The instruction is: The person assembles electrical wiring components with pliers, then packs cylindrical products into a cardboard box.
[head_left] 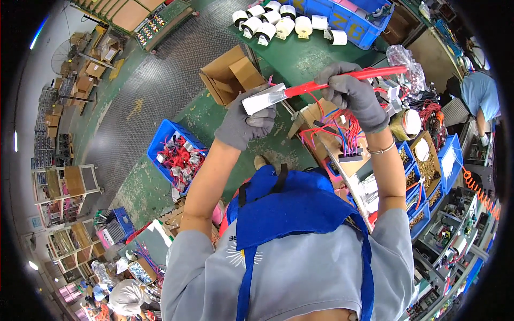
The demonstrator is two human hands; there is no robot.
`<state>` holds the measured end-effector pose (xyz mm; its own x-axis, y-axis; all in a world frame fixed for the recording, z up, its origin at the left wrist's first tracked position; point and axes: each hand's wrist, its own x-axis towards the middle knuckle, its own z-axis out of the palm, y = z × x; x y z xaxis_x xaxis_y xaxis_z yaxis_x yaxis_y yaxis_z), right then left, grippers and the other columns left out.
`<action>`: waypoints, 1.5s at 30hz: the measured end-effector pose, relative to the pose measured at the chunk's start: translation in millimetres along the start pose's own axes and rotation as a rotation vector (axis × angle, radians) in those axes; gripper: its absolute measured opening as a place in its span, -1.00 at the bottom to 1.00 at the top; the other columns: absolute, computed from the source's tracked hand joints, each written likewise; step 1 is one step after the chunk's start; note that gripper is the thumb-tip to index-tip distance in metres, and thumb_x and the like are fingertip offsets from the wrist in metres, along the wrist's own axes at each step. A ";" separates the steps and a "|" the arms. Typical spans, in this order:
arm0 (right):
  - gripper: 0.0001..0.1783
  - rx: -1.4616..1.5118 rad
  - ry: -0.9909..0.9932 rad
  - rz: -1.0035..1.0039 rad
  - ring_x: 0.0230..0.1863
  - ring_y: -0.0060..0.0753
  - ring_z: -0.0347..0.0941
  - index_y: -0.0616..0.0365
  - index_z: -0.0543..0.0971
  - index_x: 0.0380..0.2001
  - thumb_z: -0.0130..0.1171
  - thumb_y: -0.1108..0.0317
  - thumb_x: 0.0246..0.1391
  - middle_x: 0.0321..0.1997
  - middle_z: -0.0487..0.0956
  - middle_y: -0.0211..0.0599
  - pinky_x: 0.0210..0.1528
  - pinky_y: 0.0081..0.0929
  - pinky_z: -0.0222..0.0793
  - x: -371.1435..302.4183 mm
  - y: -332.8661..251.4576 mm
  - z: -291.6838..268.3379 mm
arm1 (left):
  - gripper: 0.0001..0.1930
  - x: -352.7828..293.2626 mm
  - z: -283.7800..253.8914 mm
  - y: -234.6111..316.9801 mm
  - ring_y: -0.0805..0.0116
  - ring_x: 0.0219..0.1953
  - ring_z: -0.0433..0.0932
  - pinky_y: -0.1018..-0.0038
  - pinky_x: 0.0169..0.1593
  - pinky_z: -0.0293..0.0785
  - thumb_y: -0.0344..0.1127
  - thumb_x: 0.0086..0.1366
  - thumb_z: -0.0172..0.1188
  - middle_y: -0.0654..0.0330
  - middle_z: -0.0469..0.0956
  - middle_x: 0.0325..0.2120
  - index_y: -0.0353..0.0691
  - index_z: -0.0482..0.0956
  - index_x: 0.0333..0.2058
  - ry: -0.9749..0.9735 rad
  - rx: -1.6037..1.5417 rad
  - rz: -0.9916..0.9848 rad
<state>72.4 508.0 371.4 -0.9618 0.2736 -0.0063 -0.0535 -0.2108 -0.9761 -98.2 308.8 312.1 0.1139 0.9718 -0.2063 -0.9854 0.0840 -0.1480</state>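
My left hand (pixel 249 120), in a grey glove, is closed around a flat white block (pixel 261 101) with a silvery metal end. A long red sleeve or wire bundle (pixel 301 89) runs from that end to the right. My right hand (pixel 350 93), gloved in grey too, is wrapped round the red sleeve, whose far part (pixel 386 71) sticks out beyond it. I cannot tell exactly what kind of part this is. Below my right hand, a bunch of red and blue wires (pixel 348 131) ends in a black connector (pixel 350 158).
An open cardboard box (pixel 231 75) stands beyond my left hand. A blue crate (pixel 165 131) holds parts with red wires. Several white cylinders (pixel 265 32) stand on the green bench (pixel 300 53) beside a blue bin (pixel 350 27). Bins of small brass-coloured parts (pixel 419 216) lie right; a co-worker (pixel 479 91) is beyond.
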 end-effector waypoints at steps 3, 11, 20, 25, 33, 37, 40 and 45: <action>-0.70 0.009 0.002 -0.001 -0.68 -0.82 0.25 0.29 0.56 -0.26 0.03 0.30 0.01 -0.57 0.52 -0.45 -0.66 -0.82 0.09 -0.4 -0.6 -10.3 | -0.61 -0.2 -2.1 0.4 0.57 -0.80 0.22 0.72 -0.85 0.11 -0.25 0.34 -0.09 0.15 0.40 -0.67 -0.45 0.36 -0.01 -0.080 -0.030 -0.030; -0.70 0.013 0.074 -0.045 -0.71 -0.84 0.20 0.27 0.56 -0.25 0.03 0.27 0.05 -0.61 0.47 -0.49 -0.73 -0.84 -0.01 -12.5 8.5 -45.1 | -0.62 2.3 0.7 -7.8 0.59 -0.80 0.22 0.74 -0.87 0.09 -0.26 0.34 -0.09 0.15 0.40 -0.68 -0.48 0.36 -0.03 0.006 0.048 0.040; -0.66 0.042 0.273 -0.138 -0.78 -0.81 0.11 0.31 0.54 -0.21 -0.02 0.23 0.14 -0.68 0.40 -0.49 -0.77 -0.77 -0.08 -38.7 -8.2 -36.5 | -0.72 10.1 -5.9 -11.0 0.58 -0.82 0.20 0.70 -0.85 0.10 -0.27 0.30 -0.03 0.19 0.43 -0.70 -0.41 0.46 -0.21 0.017 0.107 0.112; -0.66 -0.105 0.471 -0.079 -0.83 -0.79 0.12 0.28 0.56 -0.32 -0.04 0.20 0.18 -0.74 0.38 -0.50 -0.80 -0.75 -0.05 -44.7 -31.3 34.8 | -0.75 20.3 -15.7 -10.7 0.59 -0.82 0.17 0.69 -0.82 0.06 -0.25 0.27 0.00 0.24 0.44 -0.69 -0.36 0.47 -0.26 0.142 0.203 0.235; -0.72 -0.169 0.550 -0.346 -0.71 -0.73 0.34 0.32 0.55 -0.47 0.03 0.29 0.13 -0.70 0.45 -0.47 -0.68 -0.72 0.20 -42.8 -28.9 50.1 | -0.62 15.0 -7.1 -21.3 0.61 -0.80 0.14 0.73 -0.81 0.09 -0.21 0.28 -0.06 0.28 0.33 -0.69 -0.38 0.43 -0.06 0.272 0.300 0.351; -0.73 -0.183 0.491 -0.374 -0.71 -0.73 0.34 0.32 0.56 -0.47 0.03 0.30 0.13 -0.70 0.45 -0.47 -0.68 -0.73 0.19 -32.8 -19.3 50.3 | -0.61 12.9 -1.2 -26.7 0.61 -0.79 0.14 0.73 -0.81 0.08 -0.17 0.30 -0.10 0.29 0.31 -0.68 -0.36 0.41 -0.05 0.319 0.267 0.417; -0.74 -0.192 0.508 -0.399 -0.72 -0.72 0.34 0.32 0.55 -0.47 0.02 0.32 0.13 -0.70 0.46 -0.45 -0.68 -0.72 0.20 -33.4 -20.2 47.9 | -0.61 12.7 -3.1 -23.6 0.61 -0.79 0.13 0.73 -0.81 0.07 -0.14 0.30 -0.11 0.27 0.32 -0.67 -0.35 0.42 -0.08 0.324 0.284 0.388; -0.74 -0.171 0.488 -0.406 -0.71 -0.71 0.34 0.32 0.55 -0.47 0.02 0.33 0.14 -0.70 0.45 -0.42 -0.68 -0.72 0.19 -32.8 -13.2 51.7 | -0.76 12.8 -5.4 -23.6 0.54 -0.80 0.17 0.69 -0.82 0.07 -0.24 0.30 -0.08 0.15 0.48 -0.60 -0.29 0.43 -0.23 0.290 0.210 0.393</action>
<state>90.8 453.3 395.8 -0.6395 0.7031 0.3111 -0.3048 0.1398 -0.9421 -72.8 318.0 307.7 -0.2681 0.8405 -0.4708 -0.9615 -0.2033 0.1846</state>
